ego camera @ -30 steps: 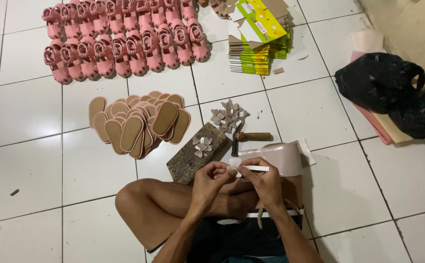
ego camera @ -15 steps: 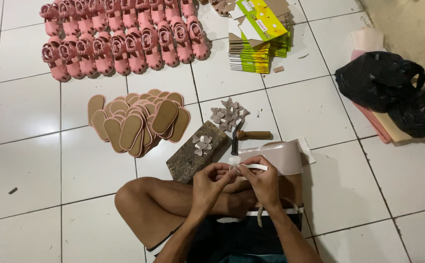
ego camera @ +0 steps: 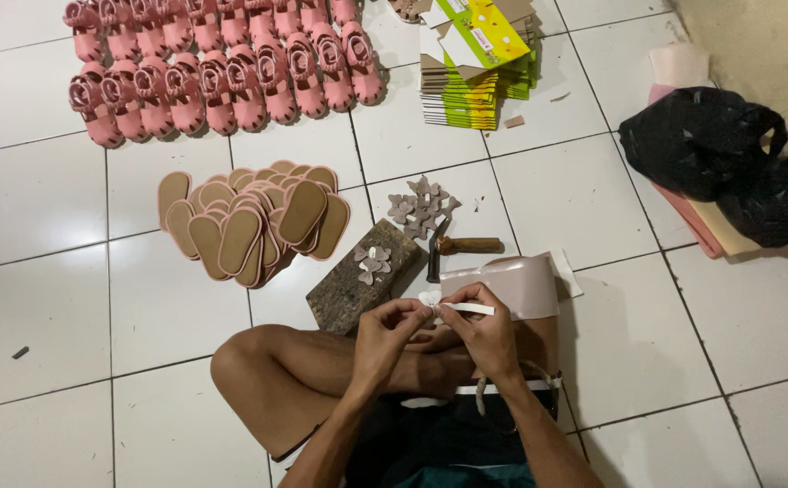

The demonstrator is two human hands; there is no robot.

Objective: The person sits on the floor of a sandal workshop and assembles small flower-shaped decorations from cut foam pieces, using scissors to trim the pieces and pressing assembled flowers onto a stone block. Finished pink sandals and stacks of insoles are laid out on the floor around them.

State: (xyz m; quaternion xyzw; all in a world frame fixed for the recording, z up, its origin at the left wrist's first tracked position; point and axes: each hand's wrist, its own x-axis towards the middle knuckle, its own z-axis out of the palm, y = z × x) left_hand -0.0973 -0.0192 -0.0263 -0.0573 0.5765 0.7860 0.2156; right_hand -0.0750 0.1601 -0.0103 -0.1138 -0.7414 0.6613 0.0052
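Little has shifted since half a second ago: both hands stay together over the lap, and the white strip is held at much the same level, pointing right.

Left hand (ego camera: pixel 392 333) pinches a small pale heart-shaped cutout (ego camera: pixel 429 297) at its fingertips. Right hand (ego camera: pixel 489 331) pinches the narrow white strip (ego camera: pixel 472 309) just beside that cutout; the two pieces touch or nearly touch where the fingers meet. Both sit above the person's crossed bare legs (ego camera: pixel 295 380).

Floor: large glossy white ceramic tiles (ego camera: pixel 42 298) with dark grout lines. A yellowish wall (ego camera: pixel 764 45) closes the upper right corner.

Just ahead of the hands, one rough grey stone block (ego camera: pixel 358 282) carries a few flower-shaped grey cutouts (ego camera: pixel 374 260). One hammer with a wooden handle (ego camera: pixel 466 245) lies to its right. One wide roll of beige tape-like material (ego camera: pixel 516 282) lies behind the right hand. A loose cluster of grey flower cutouts (ego camera: pixel 421 208) lies on the tile beyond, too overlapped to count.

Farther left, one fanned pile of tan oval shoe soles (ego camera: pixel 249 221), well over a dozen, exact number unclear. At top, two rows of pink children's sandals (ego camera: pixel 222 72), partly cut off by the frame. One stack of flat yellow-green cardboard box blanks (ego camera: pixel 475 72) at top centre. One black plastic bag (ego camera: pixel 701 145) rests at right on flat pink and cream sheets (ego camera: pixel 710 221).
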